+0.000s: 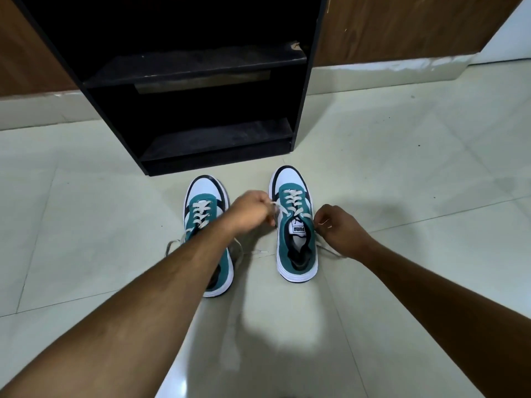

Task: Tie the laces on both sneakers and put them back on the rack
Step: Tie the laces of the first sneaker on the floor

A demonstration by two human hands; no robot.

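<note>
Two teal-and-white sneakers with black trim stand upright on the tiled floor, toes pointing far, side by side just near the rack. The left sneaker (207,225) is partly covered by a forearm; its off-white laces (172,245) lie loose, trailing onto the floor on both sides. The right sneaker (294,225) has untied laces (293,201) drawn out to left and right. The black rack (201,81) has open shelves.
</note>
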